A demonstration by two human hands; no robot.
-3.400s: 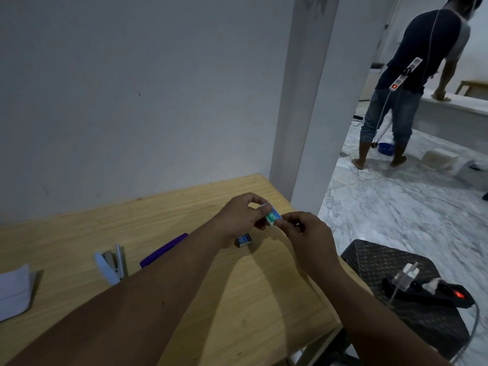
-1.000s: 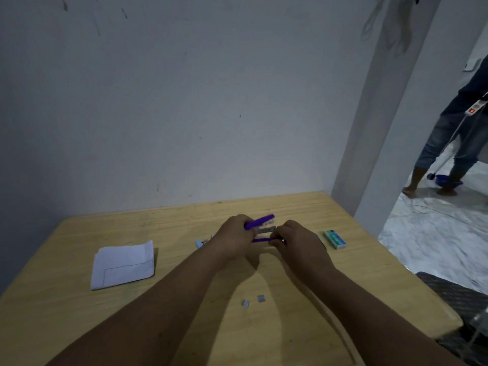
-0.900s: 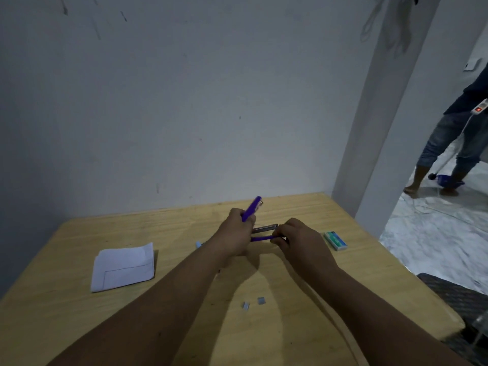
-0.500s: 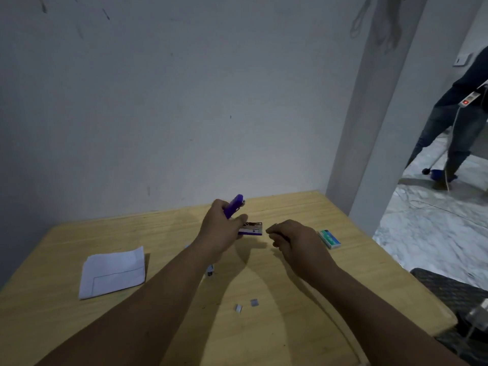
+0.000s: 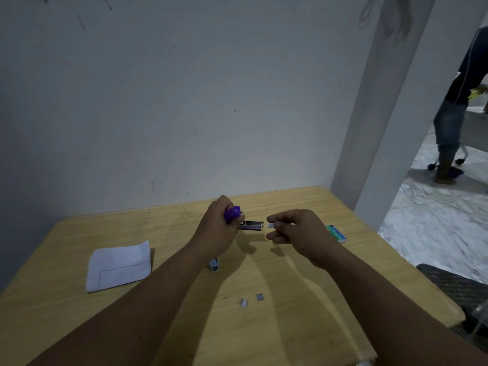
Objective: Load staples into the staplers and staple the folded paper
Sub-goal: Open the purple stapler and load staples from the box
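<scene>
Two hands are working above the table (image 5: 303,299): the left hand (image 5: 219,231) is gripping the purple stapler (image 5: 241,219) with its lid swung up and the metal channel pointing at the right hand (image 5: 295,231), which is pinching a small strip of staples (image 5: 271,224) just beside that channel. Loading seems to be the step in hand (stapling not begun). Next, the strip needs lining up with the channel. Left of the left hand, the folded paper (image 5: 118,265) is lying untouched.
</scene>
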